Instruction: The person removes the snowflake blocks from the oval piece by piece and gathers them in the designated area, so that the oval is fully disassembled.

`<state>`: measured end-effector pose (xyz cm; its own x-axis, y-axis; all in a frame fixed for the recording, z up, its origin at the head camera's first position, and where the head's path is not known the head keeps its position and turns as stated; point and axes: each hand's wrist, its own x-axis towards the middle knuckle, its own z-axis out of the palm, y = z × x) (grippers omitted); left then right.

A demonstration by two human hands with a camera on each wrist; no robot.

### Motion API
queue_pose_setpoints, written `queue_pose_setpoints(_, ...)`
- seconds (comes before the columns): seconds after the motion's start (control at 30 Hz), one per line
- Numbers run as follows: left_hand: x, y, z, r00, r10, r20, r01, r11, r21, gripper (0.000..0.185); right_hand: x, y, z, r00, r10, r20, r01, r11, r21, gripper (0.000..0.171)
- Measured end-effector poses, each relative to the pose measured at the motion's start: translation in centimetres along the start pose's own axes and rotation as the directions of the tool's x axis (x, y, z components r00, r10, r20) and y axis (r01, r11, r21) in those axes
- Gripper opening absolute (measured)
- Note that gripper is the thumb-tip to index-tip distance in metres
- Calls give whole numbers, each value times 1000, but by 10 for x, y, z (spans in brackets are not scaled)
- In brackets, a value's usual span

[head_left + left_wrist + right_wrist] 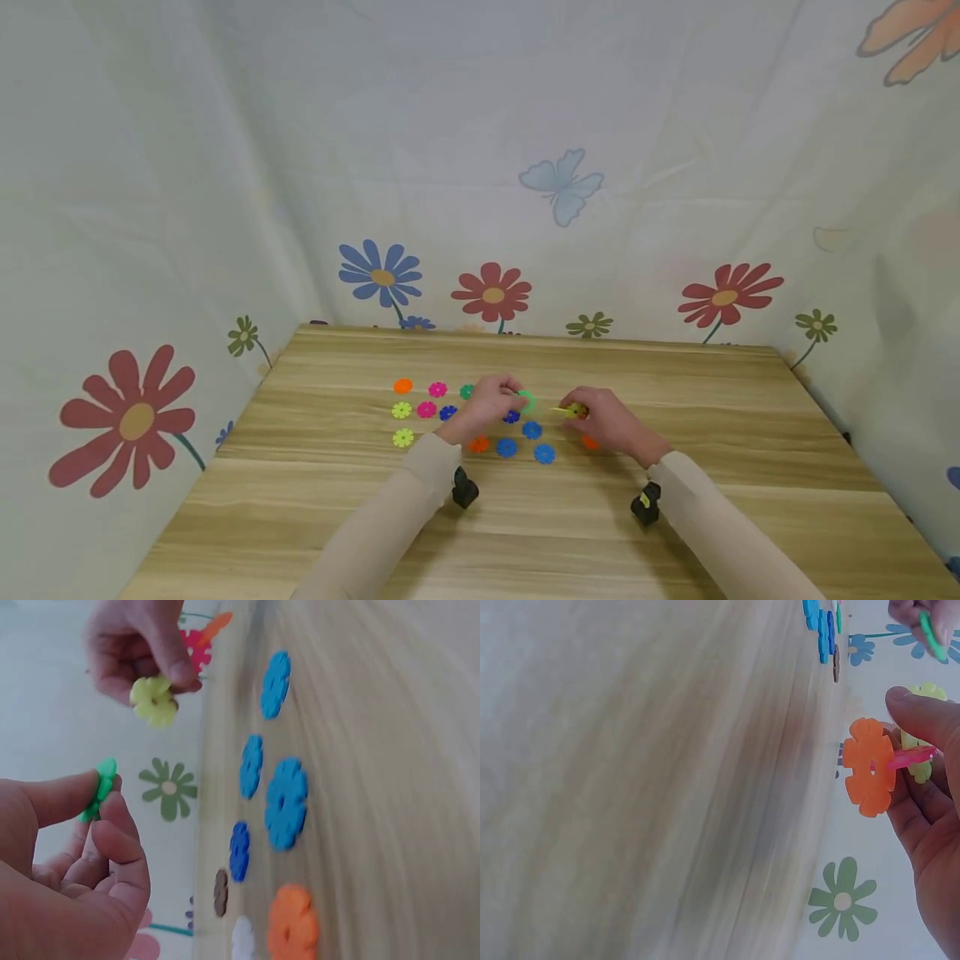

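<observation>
In the head view my left hand (487,403) is raised over the scattered flower-shaped discs. Its thumb and fingers pinch a green disc (102,789), seen nearly edge-on in the left wrist view. To the right, my right hand (609,421) holds several discs slotted together: an orange disc (870,766), a pink disc (911,757) and a yellow disc (919,766). The orange one stands out from the fingers, with the pink set crosswise between it and the yellow. A short gap separates the green disc from the yellow one. Fingers partly hide the joined set.
Blue discs (532,430) lie flat below and between the hands on the wooden table (540,533). An orange disc (479,445) is near the left wrist. Further left are yellow-green discs (402,437), pink discs (426,409) and another orange disc (403,386). A flowered curtain (637,250) borders the table.
</observation>
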<state>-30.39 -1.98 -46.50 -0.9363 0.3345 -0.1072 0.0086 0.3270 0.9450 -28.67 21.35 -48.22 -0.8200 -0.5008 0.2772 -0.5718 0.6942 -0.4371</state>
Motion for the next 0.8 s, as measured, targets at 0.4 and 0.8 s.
queue_pose_setpoints(0.4,-13,-6,-41,996,68,58,-69,997,27,25,-1,3,-1,999,40,23,-40,999,-3,20)
queue_pose_setpoints(0.8,-29,-24,-70,991,42,127,-63,985,162,26,-4,3,0,998,67,-1,-67,998,14,22)
